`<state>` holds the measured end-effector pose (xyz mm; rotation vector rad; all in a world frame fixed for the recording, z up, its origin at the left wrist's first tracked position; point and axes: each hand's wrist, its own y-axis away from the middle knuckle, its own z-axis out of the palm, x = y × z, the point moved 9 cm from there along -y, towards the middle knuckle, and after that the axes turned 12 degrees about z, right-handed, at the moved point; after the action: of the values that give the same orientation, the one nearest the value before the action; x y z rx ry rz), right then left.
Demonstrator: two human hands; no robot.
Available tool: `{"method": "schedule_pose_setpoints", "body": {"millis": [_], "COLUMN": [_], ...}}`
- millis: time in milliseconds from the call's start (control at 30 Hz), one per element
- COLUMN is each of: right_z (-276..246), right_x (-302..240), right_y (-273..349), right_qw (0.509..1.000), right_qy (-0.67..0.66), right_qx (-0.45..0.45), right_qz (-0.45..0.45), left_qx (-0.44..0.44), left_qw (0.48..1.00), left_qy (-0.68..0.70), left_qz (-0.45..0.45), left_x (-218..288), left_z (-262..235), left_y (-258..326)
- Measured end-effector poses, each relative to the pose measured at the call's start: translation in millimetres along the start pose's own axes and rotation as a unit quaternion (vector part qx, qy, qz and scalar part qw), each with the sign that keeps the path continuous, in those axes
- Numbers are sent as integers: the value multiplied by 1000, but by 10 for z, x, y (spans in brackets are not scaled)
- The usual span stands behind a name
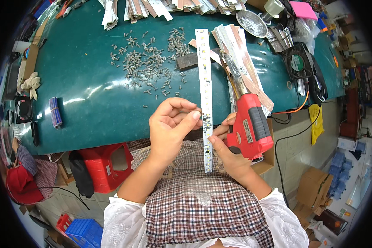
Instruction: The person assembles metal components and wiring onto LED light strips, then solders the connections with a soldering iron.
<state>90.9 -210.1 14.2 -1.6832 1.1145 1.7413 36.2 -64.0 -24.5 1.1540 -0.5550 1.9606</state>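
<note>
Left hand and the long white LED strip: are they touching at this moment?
Touching. The head view shows the left hand with thumb and fingertips pressed against the LED strip at its left edge; no gap shows between them.

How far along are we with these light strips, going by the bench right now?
Done cannot be counted: a stack of strips lies by the tool, whether finished or not is unclear. In hand: the left hand pinches the long white LED strip near its middle, while the right hand holds the red soldering gun beside it. Left: many small grey connectors lie scattered on the green table.
</note>
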Motion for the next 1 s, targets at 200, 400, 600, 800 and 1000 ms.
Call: {"method": "schedule_pose_setpoints", "body": {"millis": [200, 400, 600, 800, 1000], "right_z": [17, 9, -15, 97, 91], "right_x": [74, 104, 189, 158, 208], "right_y": [37, 73, 45, -31, -87], "right_qw": [1000, 983, 994, 977, 981], "right_qy": [23, 170, 28, 193, 179], "right_qx": [-2, 57, 102, 0, -11], "right_qz": [2, -41, 30, -94, -78], "left_qx": [14, 18, 41, 6, -18], "left_qw": [1000, 991, 989, 997, 997], "left_qy": [-20, -116, -120, -1, -26], "left_qz": [15, 61, 72, -73, -70], "left_x": [-11, 101, 15, -275, -297], "left_z": [-21, -25, -76, -81, -48], "left_y": [31, 51, 11, -54, -101]}}
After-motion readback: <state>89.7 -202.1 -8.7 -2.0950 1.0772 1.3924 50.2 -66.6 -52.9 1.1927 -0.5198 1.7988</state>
